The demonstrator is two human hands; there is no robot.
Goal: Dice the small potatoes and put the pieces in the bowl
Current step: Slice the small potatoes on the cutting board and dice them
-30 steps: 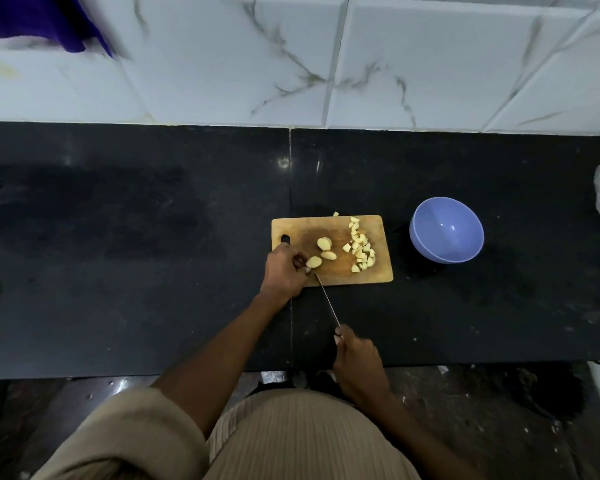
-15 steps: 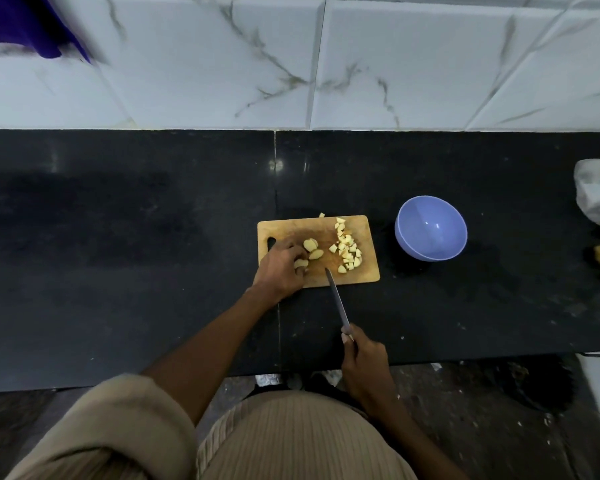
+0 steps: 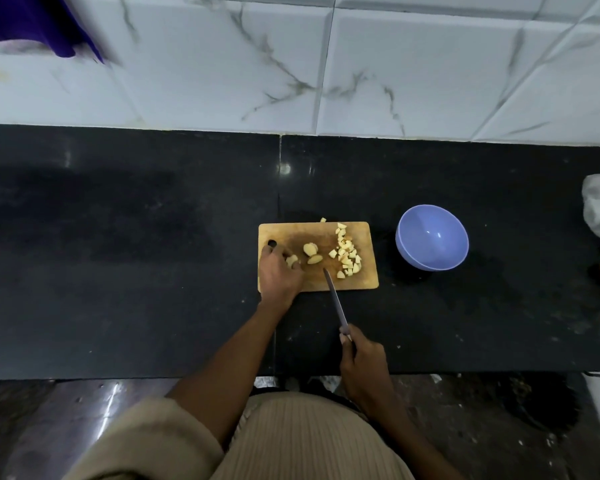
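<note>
Head view: black counter (image 3: 118, 271) below marble tiles (image 3: 413, 64).

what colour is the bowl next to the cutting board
The bowl is a plain light blue-purple, periwinkle, with no pattern; the head view shows it clearly.

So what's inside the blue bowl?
Nothing shows inside the blue bowl; its bare bottom is visible. The diced pieces lie on the cutting board. What's under the bowl is hidden.

Table (image 3: 153, 237) black, speckled. Cutting board (image 3: 364, 284) tan wood. Diced potato pieces (image 3: 347, 255) pale yellow. Bowl (image 3: 432, 237) lavender-blue. Wall tiles (image 3: 395, 64) white, grey-veined marble pattern. Cloth (image 3: 32, 22) deep purple. Shirt (image 3: 309, 441) beige, ribbed.
</note>
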